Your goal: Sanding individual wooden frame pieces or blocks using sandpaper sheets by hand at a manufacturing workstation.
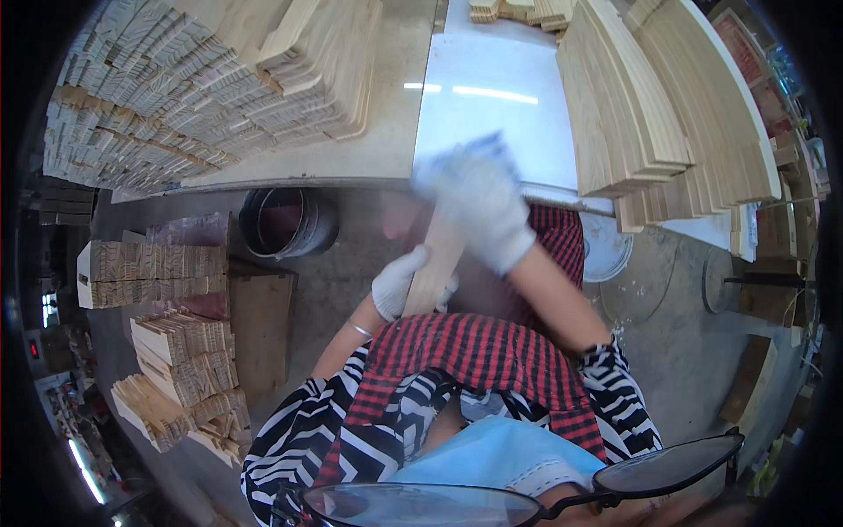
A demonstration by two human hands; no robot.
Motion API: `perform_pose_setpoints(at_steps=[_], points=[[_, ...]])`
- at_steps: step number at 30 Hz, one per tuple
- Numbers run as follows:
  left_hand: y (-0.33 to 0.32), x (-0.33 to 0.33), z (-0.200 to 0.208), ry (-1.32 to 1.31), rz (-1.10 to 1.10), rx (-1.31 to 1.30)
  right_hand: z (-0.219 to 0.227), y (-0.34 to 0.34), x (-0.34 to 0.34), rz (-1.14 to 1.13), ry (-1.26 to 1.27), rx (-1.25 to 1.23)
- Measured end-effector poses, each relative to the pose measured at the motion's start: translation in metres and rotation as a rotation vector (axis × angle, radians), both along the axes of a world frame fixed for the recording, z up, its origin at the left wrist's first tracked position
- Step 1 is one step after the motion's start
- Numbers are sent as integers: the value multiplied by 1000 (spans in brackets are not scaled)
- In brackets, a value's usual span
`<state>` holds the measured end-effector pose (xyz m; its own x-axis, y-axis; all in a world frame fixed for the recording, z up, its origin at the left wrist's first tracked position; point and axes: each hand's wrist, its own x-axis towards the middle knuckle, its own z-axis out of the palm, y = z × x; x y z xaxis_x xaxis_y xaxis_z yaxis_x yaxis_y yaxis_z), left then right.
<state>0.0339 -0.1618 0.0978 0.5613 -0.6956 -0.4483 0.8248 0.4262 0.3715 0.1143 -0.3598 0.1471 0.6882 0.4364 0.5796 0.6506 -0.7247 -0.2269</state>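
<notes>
My left hand [399, 281], in a white knit glove, is closed around the side of a narrow, pale wooden board [436, 263]. The board slants up and away from my lap, its near end against my checked apron [474, 347]. At its far end is my right hand [486, 211], also gloved in white and smeared by motion. A blurred blue-and-white, sheet-like piece [485, 151] shows at the right fingers; its kind cannot be made out. The right hand hides the board's far end.
Beyond my hands stands a table with a glossy white top [492, 97]. Stacked wooden boards fill its left [316, 70] and right [623, 97] sides. Below are a dark bucket [285, 224], a white bucket [606, 246] at right and wood piles [184, 351] at left.
</notes>
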Motion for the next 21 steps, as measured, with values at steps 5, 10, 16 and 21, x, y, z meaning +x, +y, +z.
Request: perform_pose_setpoints(at_steps=[5, 10, 16, 21], points=[[-9, 6, -2, 29, -22, -12, 2, -17, 31, -146, 67, -83], [-3, 3, 3, 6, 49, -3, -19, 20, -13, 155, 25, -31], [5, 5, 5, -23, 7, 11, 6, -5, 0, -11, 34, -23], [6, 48, 78, -750, 192, 563, -20, -20, -45, -7, 173, 782]])
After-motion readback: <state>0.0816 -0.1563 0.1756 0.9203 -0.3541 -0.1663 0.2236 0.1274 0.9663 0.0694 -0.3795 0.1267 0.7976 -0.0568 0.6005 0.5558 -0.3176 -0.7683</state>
